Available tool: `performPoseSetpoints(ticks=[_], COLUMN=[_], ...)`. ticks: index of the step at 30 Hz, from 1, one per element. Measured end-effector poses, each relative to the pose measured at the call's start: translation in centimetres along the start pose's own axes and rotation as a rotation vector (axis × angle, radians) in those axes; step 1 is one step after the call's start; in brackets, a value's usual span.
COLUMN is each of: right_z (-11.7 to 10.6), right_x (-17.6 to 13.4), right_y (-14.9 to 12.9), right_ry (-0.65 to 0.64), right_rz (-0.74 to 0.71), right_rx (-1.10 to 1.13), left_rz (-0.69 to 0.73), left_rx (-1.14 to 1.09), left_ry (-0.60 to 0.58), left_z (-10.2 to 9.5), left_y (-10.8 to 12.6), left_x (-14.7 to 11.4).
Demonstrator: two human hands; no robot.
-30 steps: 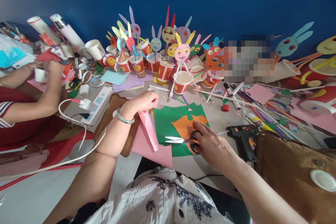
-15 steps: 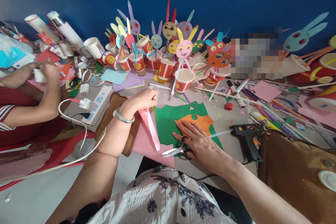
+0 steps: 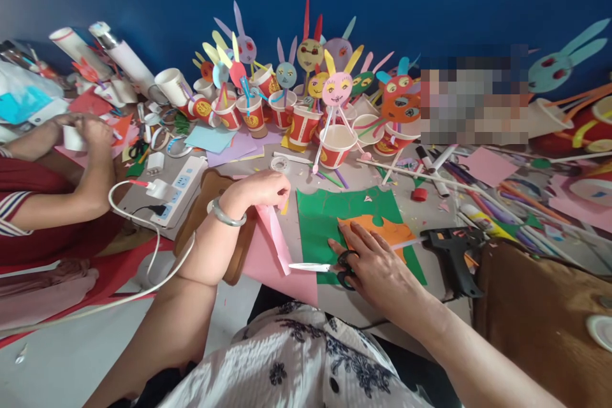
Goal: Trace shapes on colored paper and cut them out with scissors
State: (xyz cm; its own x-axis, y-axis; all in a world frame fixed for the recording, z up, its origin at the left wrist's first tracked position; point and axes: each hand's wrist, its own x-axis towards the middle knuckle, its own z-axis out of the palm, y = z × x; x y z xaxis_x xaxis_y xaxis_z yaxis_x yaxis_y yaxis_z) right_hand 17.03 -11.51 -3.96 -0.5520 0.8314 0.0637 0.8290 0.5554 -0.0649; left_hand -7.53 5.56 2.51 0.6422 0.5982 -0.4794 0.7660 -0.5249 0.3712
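Observation:
My left hand [image 3: 261,190] is closed, pinching the top of a folded pink paper strip [image 3: 276,236]. Its lower end hangs beside a larger pink sheet [image 3: 272,274] at the table's front. Black-handled scissors [image 3: 310,267] hang on my right hand [image 3: 375,261], their blades together and pointing left at the strip's lower end. The other fingers of that hand lie stretched flat over an orange paper scrap [image 3: 399,229] with a ragged edge. Under the orange scrap is a green sheet [image 3: 315,233] with scalloped cuts along its top.
Red paper cups [image 3: 305,126] with paper rabbit faces stand along the back. A black glue gun [image 3: 452,255] lies right of the green sheet, a brown bag [image 3: 535,312] beyond it. At left are a power strip [image 3: 184,185] and another person's hands [image 3: 88,134].
My right hand has slid right, carrying the green and orange papers along. The scissors' blades, slightly apart before, are now together. My left hand still pinches the strip, uncovering a tape roll behind.

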Motion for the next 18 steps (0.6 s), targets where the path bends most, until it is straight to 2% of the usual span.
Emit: performPoseSetpoints(ticks=[4, 18], right_z=[-0.2, -0.8], right_x=[0.2, 0.4], right_y=[0.0, -0.2], right_ry=[-0.017, -0.035], right_rz=[0.034, 0.058], right_rx=[-0.024, -0.038], left_rz=[-0.012, -0.056], left_rx=[0.033, -0.053], left_ry=[-0.011, 0.107], left_z=[0.2, 1.2], left_y=[0.2, -0.6], left_x=[0.1, 0.7])
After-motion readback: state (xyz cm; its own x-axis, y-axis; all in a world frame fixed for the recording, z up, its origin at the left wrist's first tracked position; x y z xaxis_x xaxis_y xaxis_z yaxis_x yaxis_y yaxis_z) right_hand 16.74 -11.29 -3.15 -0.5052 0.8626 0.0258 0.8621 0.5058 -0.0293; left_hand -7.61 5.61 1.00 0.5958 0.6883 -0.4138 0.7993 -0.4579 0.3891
